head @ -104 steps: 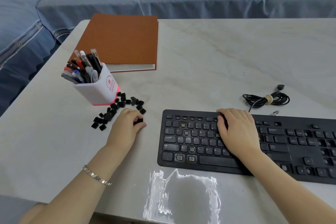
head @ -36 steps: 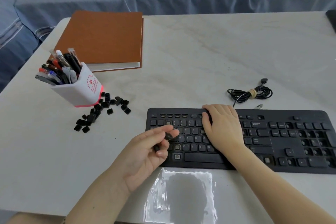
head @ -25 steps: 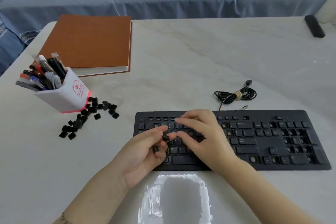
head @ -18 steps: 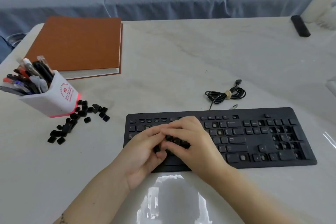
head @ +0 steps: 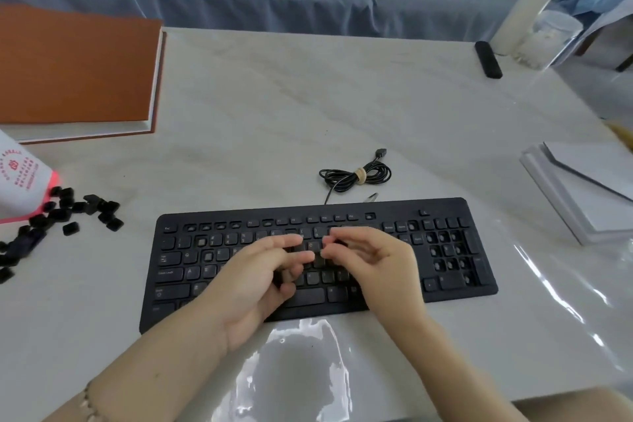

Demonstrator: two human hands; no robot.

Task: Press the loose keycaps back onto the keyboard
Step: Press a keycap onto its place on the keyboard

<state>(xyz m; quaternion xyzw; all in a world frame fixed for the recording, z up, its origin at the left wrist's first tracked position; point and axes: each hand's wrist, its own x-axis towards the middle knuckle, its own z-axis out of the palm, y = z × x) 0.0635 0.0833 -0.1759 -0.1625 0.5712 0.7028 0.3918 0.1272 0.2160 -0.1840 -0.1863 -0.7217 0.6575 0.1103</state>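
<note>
The black keyboard [head: 445, 250] lies across the table's near middle, with several sockets bare. Both hands hover over its letter block, fingertips nearly meeting. My left hand [head: 253, 284] lies palm up, its fingers curled round dark keycaps [head: 281, 276] and its thumb and forefinger pinched together. Just to its right, my right hand [head: 373, 260] pinches a small black keycap [head: 337, 243] at its fingertips; the blur makes this hard to confirm. A pile of loose keycaps [head: 68, 212] lies on the table to the left.
A white pen holder [head: 20, 178] stands at the left edge beside the pile. An orange book [head: 75, 68] lies back left. The coiled cable [head: 356, 176] sits behind the keyboard. A black remote [head: 488, 58], a white bottle [head: 524, 14] and stacked white pads [head: 589, 188] are on the right.
My left hand picked keycaps from the pile and carried them over the keyboard. My right hand lifted off the keys to meet it, and the two have drawn slightly apart. The view swung right.
</note>
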